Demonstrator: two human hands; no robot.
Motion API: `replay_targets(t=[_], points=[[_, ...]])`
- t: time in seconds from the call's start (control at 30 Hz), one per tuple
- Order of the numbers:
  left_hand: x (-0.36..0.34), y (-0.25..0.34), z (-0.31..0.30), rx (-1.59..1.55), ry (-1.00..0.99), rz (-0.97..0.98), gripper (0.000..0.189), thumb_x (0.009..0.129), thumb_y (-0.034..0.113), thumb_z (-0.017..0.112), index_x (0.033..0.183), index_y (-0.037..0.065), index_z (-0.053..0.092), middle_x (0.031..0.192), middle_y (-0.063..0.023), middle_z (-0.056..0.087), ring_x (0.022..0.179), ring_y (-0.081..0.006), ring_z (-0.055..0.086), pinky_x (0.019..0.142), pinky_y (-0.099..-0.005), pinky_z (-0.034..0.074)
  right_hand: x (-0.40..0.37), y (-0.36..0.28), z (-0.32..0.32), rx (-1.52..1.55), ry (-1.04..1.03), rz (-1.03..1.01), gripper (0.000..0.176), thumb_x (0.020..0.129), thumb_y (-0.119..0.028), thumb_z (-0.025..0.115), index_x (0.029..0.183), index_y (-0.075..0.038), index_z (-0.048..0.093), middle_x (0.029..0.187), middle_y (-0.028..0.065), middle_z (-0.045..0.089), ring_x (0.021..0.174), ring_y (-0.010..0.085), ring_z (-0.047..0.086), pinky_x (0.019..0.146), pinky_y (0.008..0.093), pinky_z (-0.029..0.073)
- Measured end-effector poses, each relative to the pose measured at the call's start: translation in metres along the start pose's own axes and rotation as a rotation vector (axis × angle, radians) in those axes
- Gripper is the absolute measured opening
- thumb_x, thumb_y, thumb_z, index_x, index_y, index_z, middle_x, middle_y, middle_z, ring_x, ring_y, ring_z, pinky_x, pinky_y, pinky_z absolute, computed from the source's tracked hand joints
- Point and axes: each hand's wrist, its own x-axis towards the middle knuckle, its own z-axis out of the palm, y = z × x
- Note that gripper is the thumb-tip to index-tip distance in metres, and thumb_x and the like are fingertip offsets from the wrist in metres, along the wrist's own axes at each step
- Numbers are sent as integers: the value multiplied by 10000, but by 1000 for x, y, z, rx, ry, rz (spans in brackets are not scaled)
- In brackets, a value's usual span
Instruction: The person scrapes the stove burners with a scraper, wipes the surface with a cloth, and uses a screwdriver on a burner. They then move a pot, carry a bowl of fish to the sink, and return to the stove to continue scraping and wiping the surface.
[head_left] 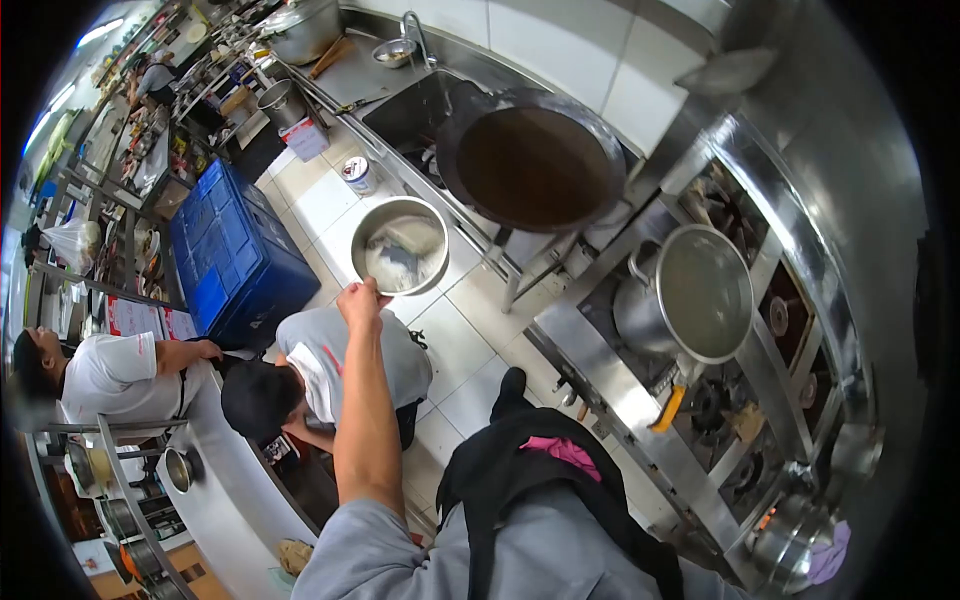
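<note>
My left hand (362,303) is stretched out ahead with its fingers closed on the near rim of a round metal pot (443,262). Inside the pot lie whitish and bluish-grey contents (400,250) that I cannot make out. Tiled floor shows around the pot. My right hand is out of view. Just below the pot, a person in a grey shirt and dark cap (262,398) bends over beside my forearm.
A large wok (478,205) with brown liquid sits over the sink (400,108). To the right, a tall pot (640,318) of cloudy liquid stands on the stove (600,392). At left are a blue bin (285,270), another person (115,375) and a steel counter (235,530).
</note>
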Motion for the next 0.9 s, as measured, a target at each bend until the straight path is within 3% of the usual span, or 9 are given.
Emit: replay_targets(t=[0.07, 0.13, 0.17, 0.2, 0.23, 0.37, 0.4, 0.53, 0.9], points=[[-36, -35, -20, 36, -28, 4, 157, 907, 82, 691, 830, -22, 601, 812, -94, 641, 692, -214, 688, 630, -398, 665, 15, 43, 8, -40, -117, -137, 163, 996, -266, 632, 1022, -118, 695, 898, 28, 645, 768, 162, 619, 655, 365, 505], [-72, -64, -39, 117, -58, -20, 130, 903, 84, 681, 883, -34, 628, 837, -100, 655, 725, -212, 697, 648, -397, 665, 29, 89, 6, 4, -403, -738, 164, 996, -266, 632, 1019, -117, 697, 900, 30, 646, 772, 163, 622, 658, 366, 508], [-93, -78, -44, 122, -94, -43, 130, 907, 84, 670, 934, -41, 650, 862, -109, 672, 744, -205, 702, 676, -388, 668, 8, 92, -2, -67, -114, -309, 195, 1000, -223, 604, 1045, -78, 726, 954, 65, 688, 819, 180, 671, 697, 383, 559], [-112, -95, -50, 122, -161, -59, 121, 914, 82, 664, 948, -34, 656, 869, -105, 681, 742, -194, 702, 665, -365, 649, 63, 147, -21, -723, -146, -552, 246, 1004, -223, 582, 1131, -72, 729, 998, 80, 706, 795, 199, 699, 636, 381, 574], [-143, -98, -49, 118, -198, -118, 89, 913, 73, 658, 919, -14, 643, 847, -85, 660, 722, -177, 681, 636, -347, 618, 13, 83, 7, -235, 84, 106, 264, 1015, -270, 580, 1125, -84, 731, 988, 69, 694, 738, 207, 697, 553, 378, 552], [-228, -149, -65, 206, -403, -200, 90, 923, 54, 646, 854, 22, 598, 777, -40, 616, 666, -145, 627, 629, -356, 611, -10, 65, -27, 160, 263, -34, 268, 964, -354, 609, 1033, -144, 760, 831, 34, 682, 664, 166, 651, 512, 346, 525], [-257, -158, -63, 244, -411, -226, 92, 924, 49, 646, 851, 23, 597, 769, -42, 620, 650, -148, 627, 624, -361, 616, -24, 41, -40, 46, 302, -45, 288, 984, -286, 585, 1186, -126, 712, 1030, 39, 718, 797, 194, 692, 636, 350, 573], [-357, -188, -40, 283, -598, -357, 98, 924, 75, 679, 894, 21, 603, 759, -74, 631, 607, -194, 649, 593, -401, 634, -2, 2, -108, -55, 691, -482, 232, 991, -274, 649, 1082, -72, 719, 939, 63, 727, 745, 190, 696, 652, 353, 552], [-542, -231, 186, 344, -850, -420, 195, 882, 27, 656, 732, 47, 532, 682, -31, 561, 557, -132, 578, 589, -358, 628, 15, -189, -287, -91, 1482, -808, 426, 886, -314, 757, 1243, -100, 665, 1286, 177, 612, 1139, 389, 642, 966, 483, 543]])
